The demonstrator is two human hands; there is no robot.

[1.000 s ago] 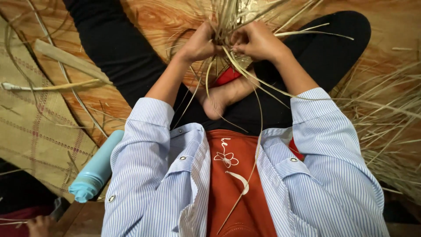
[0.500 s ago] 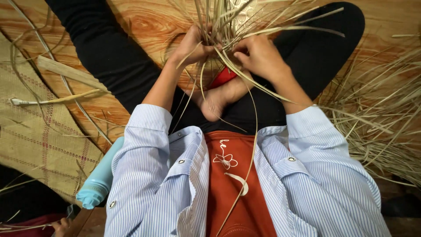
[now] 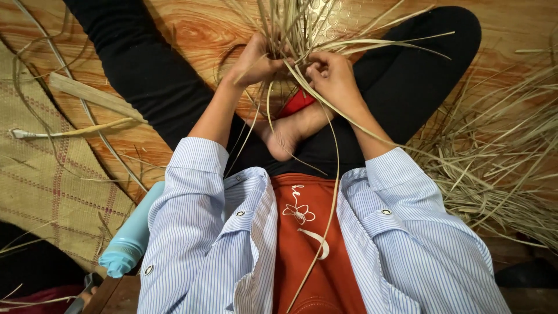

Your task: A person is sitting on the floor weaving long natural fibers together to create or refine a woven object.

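I sit cross-legged on a wood-patterned floor, looking down at my lap. My left hand (image 3: 257, 60) grips a bunch of pale dry straw strips (image 3: 302, 26) that fan up and out above my feet. My right hand (image 3: 330, 75) pinches one long strip right beside it, fingers closed. That strip (image 3: 332, 192) trails down over my bare foot (image 3: 289, 134) and across my orange shirt. A red object (image 3: 297, 102) shows under the strips, between my hands and foot; I cannot tell what it is.
A heap of loose straw (image 3: 500, 163) lies at the right. A woven mat (image 3: 46, 168) with red lines covers the floor at the left. A light blue bottle (image 3: 131, 232) lies by my left side. A flat wooden slat (image 3: 93, 96) rests near the mat.
My right hand has drawn in toward the left hand along the strip, and my right elbow has moved inward. The left hand has stayed clamped on the bunch.
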